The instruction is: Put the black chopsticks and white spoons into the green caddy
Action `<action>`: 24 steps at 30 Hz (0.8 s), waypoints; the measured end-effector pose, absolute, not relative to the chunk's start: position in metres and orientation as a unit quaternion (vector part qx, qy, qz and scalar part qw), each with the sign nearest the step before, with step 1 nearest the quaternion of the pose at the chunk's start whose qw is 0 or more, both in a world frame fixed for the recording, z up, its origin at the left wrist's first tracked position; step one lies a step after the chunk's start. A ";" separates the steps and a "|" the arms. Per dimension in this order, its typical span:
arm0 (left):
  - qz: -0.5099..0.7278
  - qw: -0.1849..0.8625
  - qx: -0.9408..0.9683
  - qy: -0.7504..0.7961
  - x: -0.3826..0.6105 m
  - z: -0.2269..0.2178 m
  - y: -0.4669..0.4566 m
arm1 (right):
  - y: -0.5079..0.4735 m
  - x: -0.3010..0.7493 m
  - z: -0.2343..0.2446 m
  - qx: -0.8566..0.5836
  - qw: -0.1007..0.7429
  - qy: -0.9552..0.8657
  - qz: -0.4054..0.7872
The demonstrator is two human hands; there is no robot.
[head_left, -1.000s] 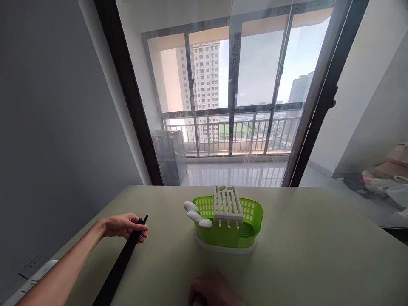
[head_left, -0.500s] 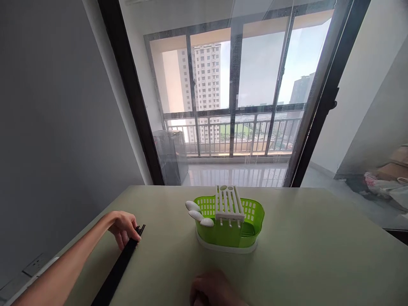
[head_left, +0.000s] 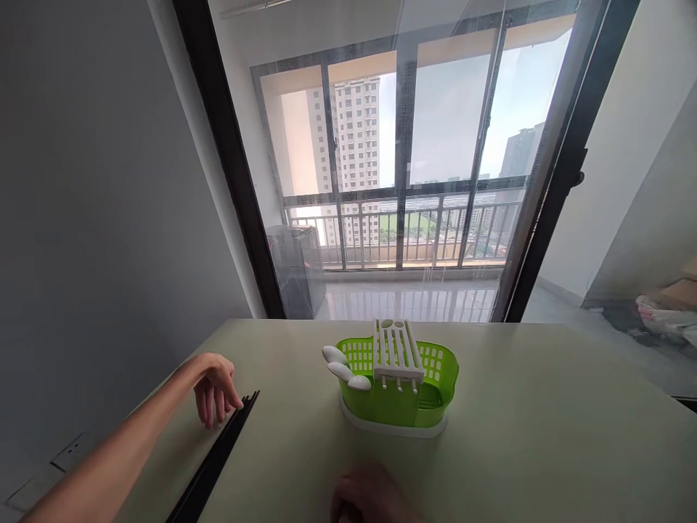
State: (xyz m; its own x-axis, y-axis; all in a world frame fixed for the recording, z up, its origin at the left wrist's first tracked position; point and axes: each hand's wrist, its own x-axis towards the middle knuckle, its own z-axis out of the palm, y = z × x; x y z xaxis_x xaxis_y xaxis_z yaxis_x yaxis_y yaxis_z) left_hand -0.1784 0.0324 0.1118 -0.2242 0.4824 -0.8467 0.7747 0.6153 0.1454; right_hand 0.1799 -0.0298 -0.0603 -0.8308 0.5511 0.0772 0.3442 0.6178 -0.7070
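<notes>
My left hand (head_left: pixel 218 392) hangs over the left side of the table with its fingers apart, pointing down. One fingertip rests at or right beside the upper end of a bundle of black chopsticks (head_left: pixel 215 457), which lies slanted on the table and runs out at the bottom edge. My right hand (head_left: pixel 370 494) is curled at the bottom centre, dim and blurred; its palm side is hidden. In front of it stands a green plastic utensil basket (head_left: pixel 392 407) on a white base. A slotted white rack (head_left: pixel 400 352) sits across it, and three white spoons (head_left: pixel 340 370) lean out on the left.
The pale green table (head_left: pixel 523 436) reaches back to a dark-framed glass door (head_left: pixel 250 240). A grey wall (head_left: pixel 109 218) with a socket (head_left: pixel 68 450) borders the left. Bags and boxes (head_left: pixel 669 312) lie on the floor at the far right.
The fingers of my left hand have loosened from around the chopsticks, which now lie slightly spread. My right hand stays curled. The whole view has shifted a little.
</notes>
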 end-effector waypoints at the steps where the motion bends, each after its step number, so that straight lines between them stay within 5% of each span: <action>1: -0.159 0.454 0.410 0.775 -0.177 0.116 0.034 | -0.029 0.180 -0.060 -0.252 0.140 -0.886 0.363; 9: 0.018 0.165 0.575 0.801 -0.139 0.140 0.068 | -0.026 0.179 -0.059 -0.261 0.102 -0.876 0.393; 15: 0.231 0.075 0.783 0.572 -0.061 0.152 0.058 | -0.018 0.173 -0.073 -0.240 0.080 -0.885 0.390; 24: 0.121 0.018 0.923 0.364 0.016 0.132 0.033 | -0.011 0.164 -0.086 -0.229 0.053 -0.898 0.371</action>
State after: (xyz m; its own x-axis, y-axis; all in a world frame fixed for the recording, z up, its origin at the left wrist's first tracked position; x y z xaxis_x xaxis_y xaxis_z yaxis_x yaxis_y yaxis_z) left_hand 0.0164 0.0335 0.1322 0.7063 0.6759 0.2104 0.6670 -0.7350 0.1220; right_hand 0.1641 -0.0111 -0.0860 -0.8893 0.4512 -0.0749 0.3726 0.6198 -0.6907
